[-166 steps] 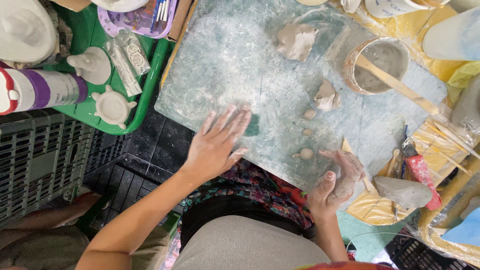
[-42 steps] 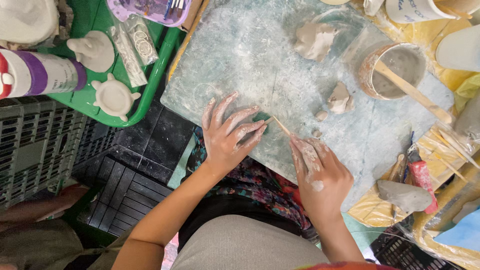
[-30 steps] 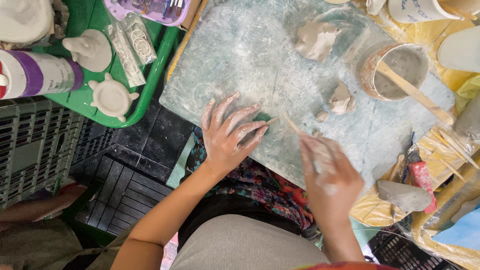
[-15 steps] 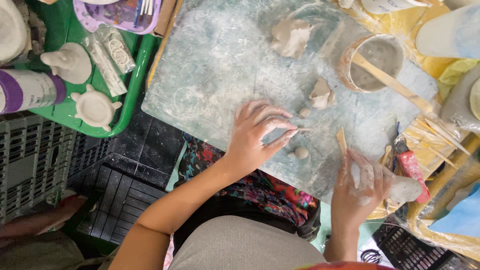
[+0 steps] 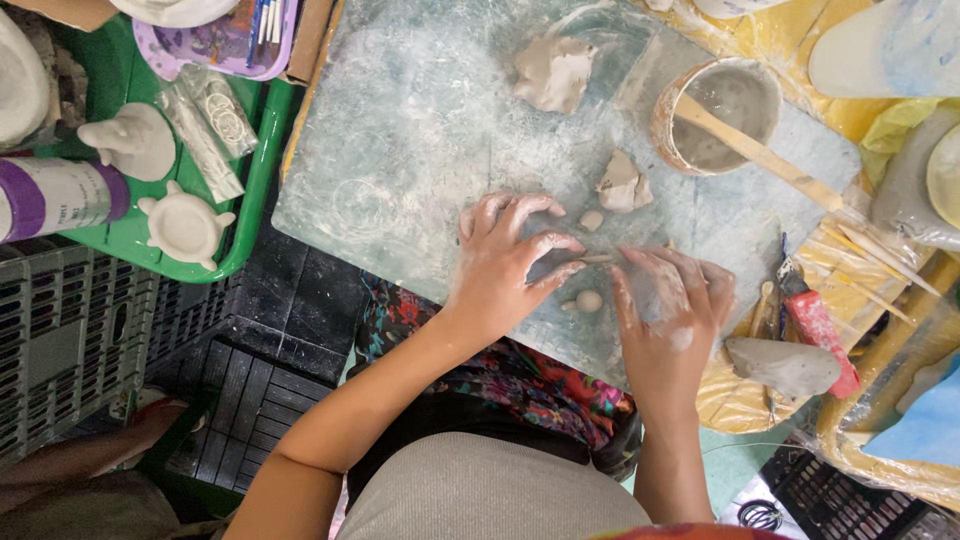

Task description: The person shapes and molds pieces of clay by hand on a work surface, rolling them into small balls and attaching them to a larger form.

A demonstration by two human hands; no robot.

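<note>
Left hand (image 5: 510, 262) rests fingers spread on the grey work board (image 5: 400, 150), grasping nothing. Right hand (image 5: 668, 310), near its right, pinches a thin wooden stick (image 5: 600, 258), 1 small clay ball (image 5: 588, 300) between both.

Both clay-dusted hands work on the grey board (image 5: 400, 150). The left hand (image 5: 505, 260) presses fingertips down; the right hand (image 5: 665, 310), at its three o'clock, pinches a thin wooden stick (image 5: 600, 258) between them. A small clay ball (image 5: 589, 300) lies at the left hand's four o'clock, clay lumps (image 5: 622, 183) at one o'clock.
</note>
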